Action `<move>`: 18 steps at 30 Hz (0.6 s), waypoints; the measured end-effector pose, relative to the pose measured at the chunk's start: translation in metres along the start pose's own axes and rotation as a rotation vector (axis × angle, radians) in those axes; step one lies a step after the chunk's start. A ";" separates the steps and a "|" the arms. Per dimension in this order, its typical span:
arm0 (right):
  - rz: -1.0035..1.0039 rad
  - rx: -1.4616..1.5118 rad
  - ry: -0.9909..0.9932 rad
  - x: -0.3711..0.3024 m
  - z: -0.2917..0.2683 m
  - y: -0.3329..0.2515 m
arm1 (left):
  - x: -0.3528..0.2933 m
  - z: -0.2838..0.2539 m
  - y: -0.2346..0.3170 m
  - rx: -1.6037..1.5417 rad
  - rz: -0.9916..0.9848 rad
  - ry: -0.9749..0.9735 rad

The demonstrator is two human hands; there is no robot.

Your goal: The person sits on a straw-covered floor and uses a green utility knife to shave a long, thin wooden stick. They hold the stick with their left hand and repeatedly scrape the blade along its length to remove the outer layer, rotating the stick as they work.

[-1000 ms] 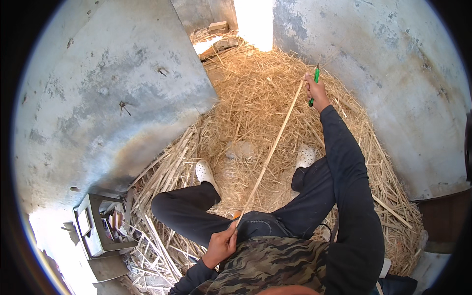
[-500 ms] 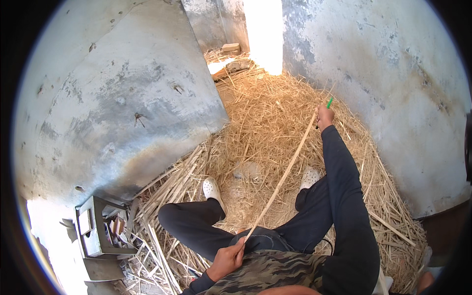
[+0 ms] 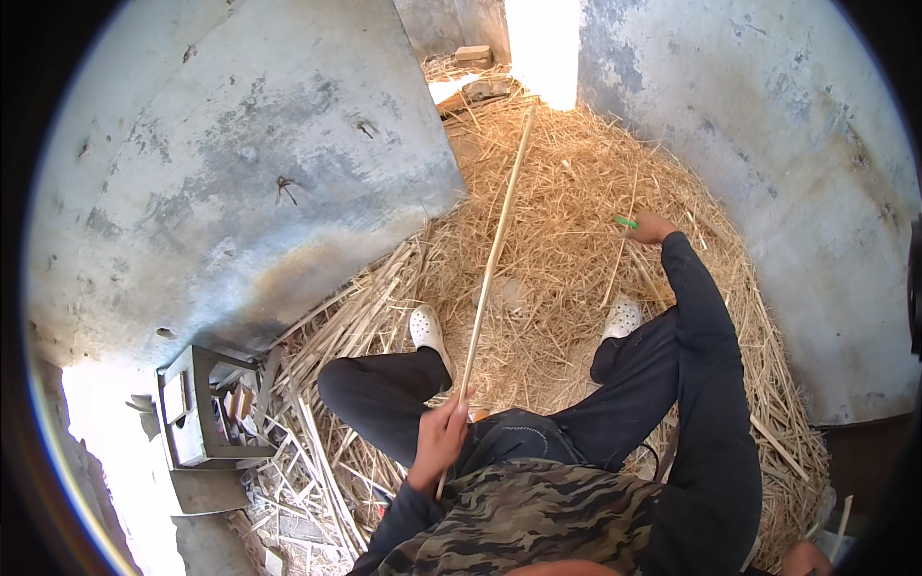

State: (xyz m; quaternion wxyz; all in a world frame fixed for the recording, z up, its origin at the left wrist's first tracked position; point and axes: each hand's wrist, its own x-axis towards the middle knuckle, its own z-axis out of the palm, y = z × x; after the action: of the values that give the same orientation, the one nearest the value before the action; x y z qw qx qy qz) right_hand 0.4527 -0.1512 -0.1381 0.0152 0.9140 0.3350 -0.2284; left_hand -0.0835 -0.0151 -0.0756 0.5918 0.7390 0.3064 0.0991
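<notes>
My left hand (image 3: 440, 444), low in front of my lap, is closed around a long pale strip of split cane or stalk (image 3: 497, 240). The strip slants up and away over the shavings, its far end free near the bright gap, and a short end pokes out below my fist. Out to the right, over the pile, my right hand (image 3: 655, 228) is closed on a small tool of which a green part (image 3: 626, 222) shows; its blade, if any, cannot be made out. A thin pale sliver (image 3: 624, 245) passes close to that hand.
A heap of straw-like shavings (image 3: 538, 192) spreads between my white clogs (image 3: 427, 328). Long strips (image 3: 355, 336) lie along the left. A worn wooden box (image 3: 206, 408) with odds and ends sits at lower left. Weathered walls (image 3: 317, 134) flank me; part of another hand (image 3: 805, 559) shows at lower right.
The strip, earlier stretched between both hands, has swung left and now points away from my left hand alone. My right hand has left it and turned inward with the green tool.
</notes>
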 end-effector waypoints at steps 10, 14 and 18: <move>-0.683 0.210 0.682 -0.109 -0.006 -0.153 | 0.130 0.054 0.063 -0.536 0.049 -0.166; -0.643 0.126 0.753 -0.105 -0.004 -0.148 | 0.129 0.068 0.075 -0.424 0.076 -0.139; -0.608 0.177 0.784 -0.096 -0.013 -0.151 | 0.126 0.073 0.080 -0.270 0.152 -0.049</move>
State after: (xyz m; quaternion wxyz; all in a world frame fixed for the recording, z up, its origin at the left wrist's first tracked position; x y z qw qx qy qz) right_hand 0.2999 -0.0901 -0.0663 -0.2567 0.7900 0.5457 0.1106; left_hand 0.0803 -0.0120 -0.0479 0.6839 0.6758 0.2190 0.1659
